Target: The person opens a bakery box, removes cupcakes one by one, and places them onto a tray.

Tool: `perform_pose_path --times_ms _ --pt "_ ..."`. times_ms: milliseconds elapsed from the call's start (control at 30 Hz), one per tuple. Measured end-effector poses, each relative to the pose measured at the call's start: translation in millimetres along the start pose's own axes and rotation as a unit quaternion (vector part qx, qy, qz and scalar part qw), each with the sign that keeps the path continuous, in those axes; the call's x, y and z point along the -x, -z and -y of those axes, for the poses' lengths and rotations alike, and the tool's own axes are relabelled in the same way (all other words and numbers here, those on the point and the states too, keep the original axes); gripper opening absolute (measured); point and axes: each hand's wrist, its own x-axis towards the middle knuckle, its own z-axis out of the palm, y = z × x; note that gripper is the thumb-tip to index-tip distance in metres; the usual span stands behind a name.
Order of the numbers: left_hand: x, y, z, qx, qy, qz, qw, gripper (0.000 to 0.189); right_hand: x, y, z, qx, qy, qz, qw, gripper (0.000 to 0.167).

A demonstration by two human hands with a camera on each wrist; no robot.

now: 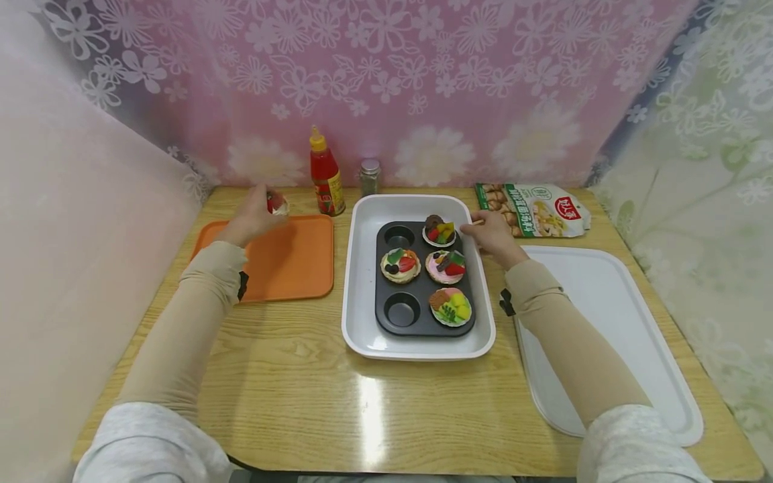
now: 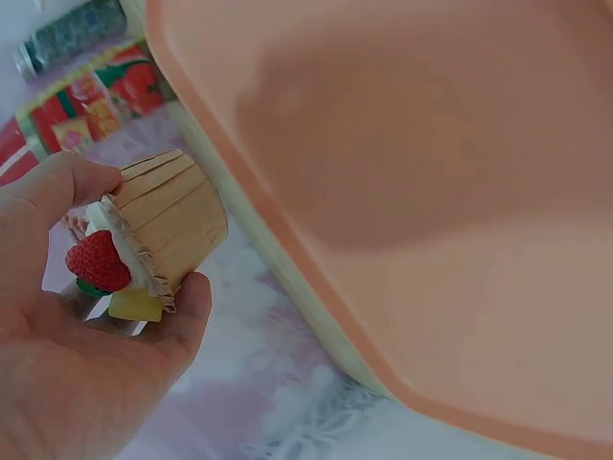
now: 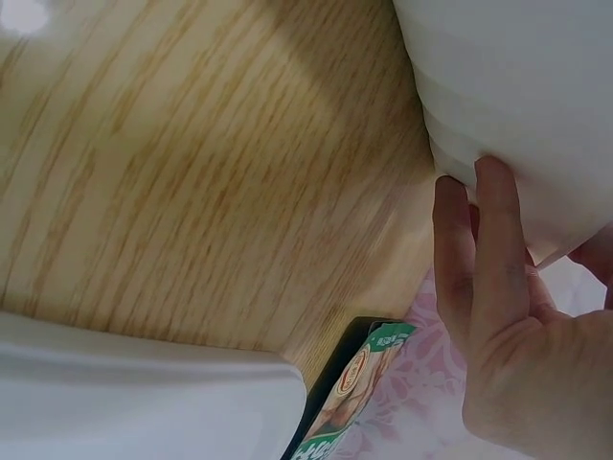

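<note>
My left hand (image 1: 250, 218) holds a cupcake (image 2: 172, 216) between thumb and fingers, above the far part of the orange tray (image 1: 302, 268). In the left wrist view the cupcake is tipped sideways, its pale pleated cup facing the tray and its raspberry and yellow topping turned toward the palm. My right hand (image 1: 495, 235) grips the far right rim of the deep white pan (image 1: 362, 322), with fingers (image 3: 500, 240) against its outer wall. Inside the pan sits a dark muffin tin (image 1: 423, 322). Cupcakes fill its right column and the middle left cup (image 1: 400, 265); two left cups are bare.
Behind the orange tray stand a red sauce bottle (image 1: 326, 178) with a yellow cap and a small glass shaker (image 1: 370, 178). A green and white food packet (image 1: 543, 211) lies at the back right. The flat white tray (image 1: 604, 322) occupies the table's right side.
</note>
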Motion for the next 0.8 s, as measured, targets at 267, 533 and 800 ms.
perform_pose_path --times_ms 267,533,800 --pt "4.1 8.7 21.2 -0.042 0.041 -0.007 0.9983 0.054 -0.8 2.2 -1.0 -0.004 -0.002 0.002 1.0 0.049" --pt "6.0 10.9 41.7 -0.055 0.049 -0.015 0.9971 0.045 -1.3 2.2 -1.2 -0.01 -0.001 0.003 0.9999 0.048" --pt "9.9 12.3 50.3 -0.068 0.063 -0.018 0.9955 0.039 2.2 2.7 0.1 -0.004 -0.004 0.004 1.0 0.05"
